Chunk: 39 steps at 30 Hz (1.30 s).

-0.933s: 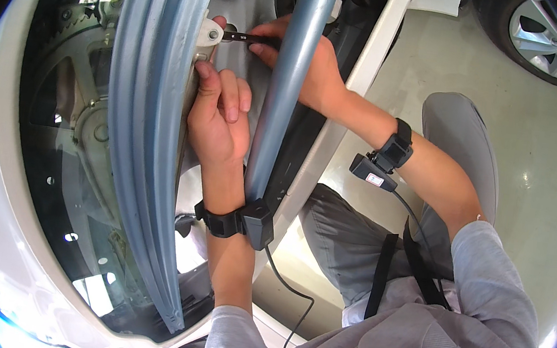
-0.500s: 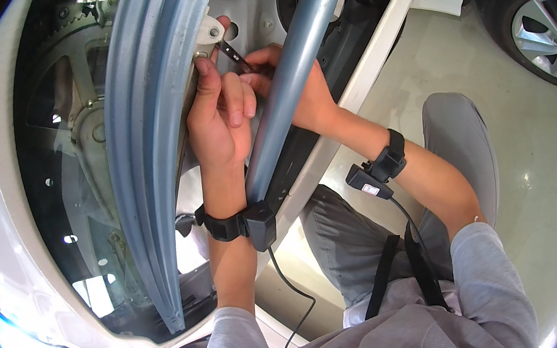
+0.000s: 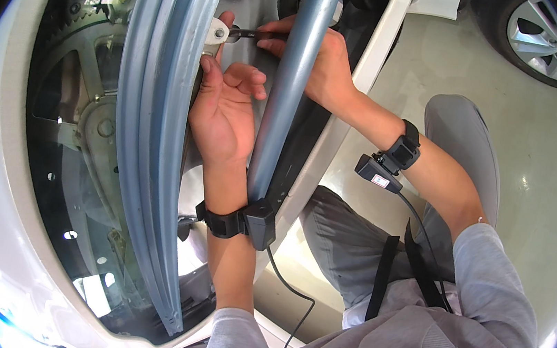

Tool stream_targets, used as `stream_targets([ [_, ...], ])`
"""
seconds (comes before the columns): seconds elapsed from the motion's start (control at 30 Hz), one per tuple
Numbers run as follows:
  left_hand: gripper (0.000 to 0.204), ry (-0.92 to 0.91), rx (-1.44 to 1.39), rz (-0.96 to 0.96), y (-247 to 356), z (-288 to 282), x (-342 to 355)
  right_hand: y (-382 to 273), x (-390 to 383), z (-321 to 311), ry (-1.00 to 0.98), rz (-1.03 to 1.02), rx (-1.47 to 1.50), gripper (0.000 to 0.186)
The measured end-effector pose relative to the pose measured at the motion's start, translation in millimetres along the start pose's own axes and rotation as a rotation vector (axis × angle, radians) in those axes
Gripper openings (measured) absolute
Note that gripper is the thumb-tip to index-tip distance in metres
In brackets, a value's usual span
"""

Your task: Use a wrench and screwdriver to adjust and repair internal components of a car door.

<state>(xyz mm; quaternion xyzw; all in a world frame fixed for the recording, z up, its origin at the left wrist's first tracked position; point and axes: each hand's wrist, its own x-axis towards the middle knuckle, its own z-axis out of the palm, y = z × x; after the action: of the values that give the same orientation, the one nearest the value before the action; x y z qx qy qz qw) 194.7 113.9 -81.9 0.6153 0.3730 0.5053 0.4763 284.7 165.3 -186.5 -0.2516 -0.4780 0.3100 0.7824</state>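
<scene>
Right hand [image 3: 327, 69]: you pinch one end of a slim, dark, wrench-like metal tool [image 3: 248, 34] between thumb and fingers; its other end lies at an off-white metal bracket [image 3: 218, 32], seating too small to confirm. Left hand [image 3: 223, 122]: thumb just below the bracket, one fingertip showing above it, remaining fingers loosely bent; cannot tell whether you are clasping anything there. The bracket sits beside a curved, ribbed, blue metal beam [image 3: 154, 110]; a smooth, round, blue metal tube [image 3: 292, 78] crosses above your right hand. Risks, judged: shallow seating plus a fingertip pinch could let the tool slip; a sudden slip could knock your knuckles against the tube or nip the left fingertip.
</scene>
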Motion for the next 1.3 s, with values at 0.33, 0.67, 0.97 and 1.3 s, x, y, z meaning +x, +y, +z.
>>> stream_targets([
  [0.33,0.042,0.025,-0.009,0.030,-2,-2,-1,-2,-1,2,-0.022,0.071,-0.015,0.018],
  [0.67,0.026,-0.028,-0.040,0.030,0,-7,-2,-2,-4,3,-0.007,0.026,-0.010,0.018],
  [0.97,0.047,-0.015,-0.031,-0.013,-2,-2,0,-5,-15,9,-0.021,0.140,0.133,0.019],
  [1.3,0.052,-0.020,-0.114,-0.094,7,-4,-5,-10,-22,12,-0.304,0.440,0.494,0.023],
])
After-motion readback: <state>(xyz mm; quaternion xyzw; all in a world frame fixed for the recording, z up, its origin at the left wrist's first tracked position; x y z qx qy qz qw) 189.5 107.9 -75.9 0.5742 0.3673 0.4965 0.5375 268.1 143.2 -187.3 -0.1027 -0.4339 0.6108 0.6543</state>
